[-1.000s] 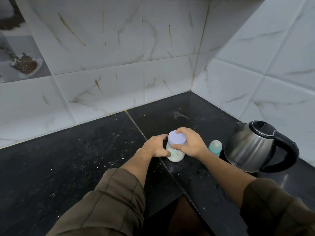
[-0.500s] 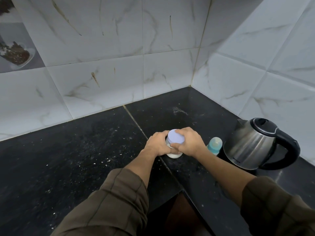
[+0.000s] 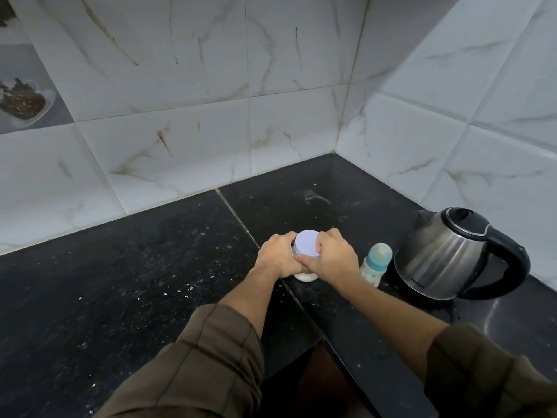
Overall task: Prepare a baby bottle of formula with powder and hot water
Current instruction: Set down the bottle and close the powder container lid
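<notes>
Both hands close around a small jar of white powder on a black stone counter (image 3: 126, 285): the left hand (image 3: 278, 257) wraps the jar's (image 3: 306, 276) side, fingers curled tight against it, while the right hand (image 3: 333, 259) grips the pale lilac lid (image 3: 306, 243) from the other side, fingers bent over its rim and thumb pressed along its near edge. The jar stands upright between the two hands, its white base showing just below the thumbs. Olive-brown sleeves (image 3: 211, 357) are pushed up both forearms nearest the camera. Just beside the right hand, on its outer side, a baby bottle (image 3: 376, 263) with a teal cap stands upright, clear of the wrist. Farther out on that same side sits a stainless steel kettle (image 3: 443, 254) with a black lid and handle, lid down, close to the bottle; whether the two touch cannot be told. White specks are scattered over the counter to the outer side of the left hand. Beyond the hands, white marbled wall tiles (image 3: 187, 86) meet in a corner.
</notes>
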Demonstrator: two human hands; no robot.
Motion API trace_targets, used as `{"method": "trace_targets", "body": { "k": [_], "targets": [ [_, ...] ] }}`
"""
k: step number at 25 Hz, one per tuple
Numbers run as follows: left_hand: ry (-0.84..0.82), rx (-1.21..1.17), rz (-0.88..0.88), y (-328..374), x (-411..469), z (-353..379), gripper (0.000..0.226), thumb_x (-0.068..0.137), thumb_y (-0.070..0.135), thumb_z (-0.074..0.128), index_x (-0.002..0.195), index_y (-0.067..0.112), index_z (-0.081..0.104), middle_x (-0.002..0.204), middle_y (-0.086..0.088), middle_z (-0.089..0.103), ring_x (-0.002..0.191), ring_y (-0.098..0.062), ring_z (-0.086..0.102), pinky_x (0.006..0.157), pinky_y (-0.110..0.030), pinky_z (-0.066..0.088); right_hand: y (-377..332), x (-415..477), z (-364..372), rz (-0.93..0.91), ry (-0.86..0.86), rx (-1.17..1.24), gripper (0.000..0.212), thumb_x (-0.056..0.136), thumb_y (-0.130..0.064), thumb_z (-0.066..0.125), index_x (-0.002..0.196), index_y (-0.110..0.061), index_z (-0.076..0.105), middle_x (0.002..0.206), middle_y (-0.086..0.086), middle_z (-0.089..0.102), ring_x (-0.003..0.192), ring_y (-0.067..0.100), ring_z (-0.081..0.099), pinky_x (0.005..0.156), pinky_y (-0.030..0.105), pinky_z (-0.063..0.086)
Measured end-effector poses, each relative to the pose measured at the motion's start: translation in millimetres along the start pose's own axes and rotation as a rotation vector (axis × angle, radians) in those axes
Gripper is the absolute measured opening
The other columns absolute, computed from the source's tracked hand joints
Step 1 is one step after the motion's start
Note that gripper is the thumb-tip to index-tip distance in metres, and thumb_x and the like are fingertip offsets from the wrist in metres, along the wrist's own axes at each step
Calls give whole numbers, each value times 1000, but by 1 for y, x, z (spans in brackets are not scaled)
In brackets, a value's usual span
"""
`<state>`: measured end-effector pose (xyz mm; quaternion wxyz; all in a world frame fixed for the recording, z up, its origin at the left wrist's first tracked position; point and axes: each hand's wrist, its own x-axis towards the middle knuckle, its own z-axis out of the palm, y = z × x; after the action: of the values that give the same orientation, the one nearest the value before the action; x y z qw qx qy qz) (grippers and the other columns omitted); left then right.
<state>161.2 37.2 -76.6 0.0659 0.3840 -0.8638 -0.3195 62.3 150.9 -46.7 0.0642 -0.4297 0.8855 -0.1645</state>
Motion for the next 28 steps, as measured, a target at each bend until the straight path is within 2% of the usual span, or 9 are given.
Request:
{"method": "trace_targets", "body": {
  "k": [2, 6, 8, 12, 16, 19, 21, 23, 28],
  "targets": [
    [-12, 5, 7, 2, -1, -2, 82, 43, 66, 79, 118, 37, 57, 109, 5, 60, 104, -17, 56, 88, -39, 54, -1, 7, -9, -2, -42, -79, 69, 78, -67, 72, 120, -15, 56, 125, 2, 48, 112, 25, 54, 81, 38, 51],
    [-12, 57, 30, 6, -3, -8, 81, 51, 66, 86, 118, 31, 59, 107, 2, 59, 105, -18, 54, 91, -42, 52, -3, 24, -30, -118, -256, 60, 85, 79, -42, 78, 151, -19, 40, 158, 3, 34, 140, 27, 43, 105, 42, 47],
    [-2, 71, 30, 6, -3, -8, 79, 52, 65, 88, 117, 30, 59, 104, 4, 59, 105, -18, 54, 91, -42, 52, -7, 25, -33, -140, -327, -57, 87, 79, -41, 76, 154, -19, 38, 151, 5, 46, 133, 28, 51, 103, 41, 49],
    [14, 57, 24, 6, -4, -8, 79, 51, 62, 89, 117, 30, 59, 104, 4, 57, 105, -19, 56, 90, -41, 52, -11, 14, -31, -44, -138, -310, 66, 81, -70, 64, 119, -17, 58, 115, 2, 64, 104, 25, 63, 76, 35, 46],
    [15, 78, 50, 6, -5, -9, 76, 55, 63, 87, 119, 31, 59, 102, 8, 58, 108, -15, 52, 92, -40, 50, -15, 10, -41, 5, -52, -387, 64, 88, -78, 46, 96, -17, 63, 97, 1, 61, 86, 23, 58, 72, 33, 44],
    [0, 101, 43, 6, -3, -10, 78, 54, 66, 86, 118, 31, 59, 106, 5, 61, 109, -17, 53, 91, -40, 50, -16, 17, -43, -61, -139, -212, 50, 88, -57, 62, 118, -17, 61, 120, 5, 56, 110, 27, 59, 85, 39, 51],
    [-7, 117, 40, 8, -3, -11, 79, 54, 66, 86, 119, 29, 58, 106, 4, 60, 108, -17, 54, 93, -41, 50, -19, 19, -44, -88, -293, -110, 66, 84, -43, 71, 142, -20, 49, 137, 6, 50, 125, 28, 53, 98, 44, 51],
    [-6, 127, 45, 9, -3, -13, 80, 55, 65, 86, 121, 28, 58, 105, 5, 58, 109, -18, 53, 95, -42, 49, -23, 21, -44, -65, -334, -170, 75, 83, -44, 72, 148, -20, 43, 140, 6, 53, 125, 28, 55, 96, 43, 52],
    [-17, 135, 65, 8, -2, -14, 81, 56, 67, 85, 123, 31, 59, 111, 7, 62, 113, -16, 52, 96, -41, 49, -26, 18, -46, 25, -66, -346, 58, 91, -72, 49, 91, -16, 62, 87, 1, 63, 81, 23, 61, 72, 33, 46]
  ]
}}
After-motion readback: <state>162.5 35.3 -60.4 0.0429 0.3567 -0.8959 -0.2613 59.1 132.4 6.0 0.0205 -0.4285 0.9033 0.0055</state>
